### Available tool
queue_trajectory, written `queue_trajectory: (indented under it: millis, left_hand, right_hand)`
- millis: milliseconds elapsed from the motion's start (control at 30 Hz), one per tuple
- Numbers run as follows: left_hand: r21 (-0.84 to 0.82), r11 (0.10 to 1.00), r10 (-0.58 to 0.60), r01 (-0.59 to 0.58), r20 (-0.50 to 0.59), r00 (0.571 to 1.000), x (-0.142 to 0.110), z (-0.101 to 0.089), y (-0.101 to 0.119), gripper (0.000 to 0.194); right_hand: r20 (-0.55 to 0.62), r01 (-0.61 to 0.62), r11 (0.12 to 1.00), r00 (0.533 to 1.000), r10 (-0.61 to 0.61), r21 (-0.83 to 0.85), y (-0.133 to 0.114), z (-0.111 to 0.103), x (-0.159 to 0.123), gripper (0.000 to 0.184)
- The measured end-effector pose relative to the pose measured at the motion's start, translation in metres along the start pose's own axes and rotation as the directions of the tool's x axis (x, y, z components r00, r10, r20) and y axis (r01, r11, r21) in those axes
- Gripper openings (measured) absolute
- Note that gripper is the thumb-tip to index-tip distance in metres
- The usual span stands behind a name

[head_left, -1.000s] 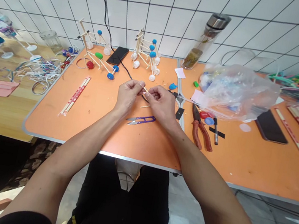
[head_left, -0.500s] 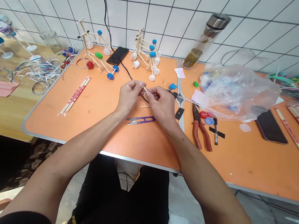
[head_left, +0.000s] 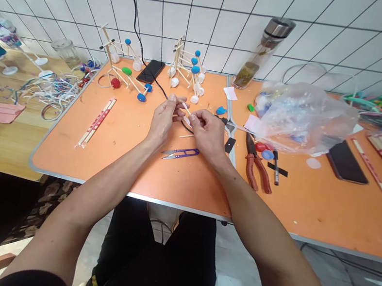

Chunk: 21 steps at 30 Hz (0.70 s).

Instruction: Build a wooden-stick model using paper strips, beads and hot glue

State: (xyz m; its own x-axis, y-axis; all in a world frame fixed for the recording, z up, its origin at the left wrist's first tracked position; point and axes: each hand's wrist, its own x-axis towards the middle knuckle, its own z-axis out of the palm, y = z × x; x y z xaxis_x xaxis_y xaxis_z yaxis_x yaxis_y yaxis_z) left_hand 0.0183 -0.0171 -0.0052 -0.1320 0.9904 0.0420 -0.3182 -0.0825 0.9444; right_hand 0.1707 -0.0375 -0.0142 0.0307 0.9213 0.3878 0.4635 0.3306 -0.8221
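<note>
Between the thumb and fingers of my right hand (head_left: pixel 208 132) is a thin wooden stick (head_left: pixel 188 112), slanting up to the left, with a pale pinkish end. My left hand (head_left: pixel 164 117) is at that end, its thumb and fingers apart; whether a fingertip touches the stick I cannot tell. A small pale strip (head_left: pixel 186 121) shows below the stick, between the hands. Purple-handled thread snips (head_left: pixel 181 153) lie on the table just below my hands. A short loose stick (head_left: pixel 186 136) rests near my right hand.
Stick frames with coloured caps (head_left: pixel 126 71) (head_left: pixel 188 66) stand at the back, near a phone (head_left: pixel 151 71). Wrapped chopsticks (head_left: pixel 96 122) lie left. Rightward are red-handled pliers (head_left: pixel 257 167), a marker (head_left: pixel 276 168), a plastic bag (head_left: pixel 306 116) and a glass bottle (head_left: pixel 262 52). A person's arm shows far left.
My left thumb and fingers have parted from their pinch, exposing the stick's pale end. My right hand still holds the stick, nearly in the same place.
</note>
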Motion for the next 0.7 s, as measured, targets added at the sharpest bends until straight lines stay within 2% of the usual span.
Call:
queue_trajectory:
  millis: [200, 367, 567, 700]
  left_hand:
    - [-0.042, 0.998, -0.037, 0.04, 0.07, 0.997, 0.0015, 0.0016, 0.0001, 0.051]
    - [-0.024, 0.999, -0.028, 0.03, 0.078, 0.997, 0.0018, 0.0007, -0.0007, 0.045]
    - [-0.028, 1.0, 0.01, -0.007, 0.107, 0.994, 0.0045, -0.0022, -0.0071, 0.034]
    - [-0.023, 1.0, -0.001, 0.003, 0.071, 0.998, 0.0059, -0.0021, -0.0087, 0.032]
  right_hand:
    - [0.008, 0.014, 1.0, 1.0, -0.014, -0.003, 0.0037, -0.0005, 0.0005, 0.024]
    - [0.03, 0.021, 1.0, 0.999, -0.021, 0.007, 0.0042, -0.0003, 0.0002, 0.03]
    - [0.036, 0.03, 0.999, 0.999, -0.031, 0.022, -0.0004, -0.0006, -0.0007, 0.026]
    - [0.038, 0.021, 1.0, 0.999, -0.021, 0.012, -0.0015, -0.0005, -0.001, 0.023]
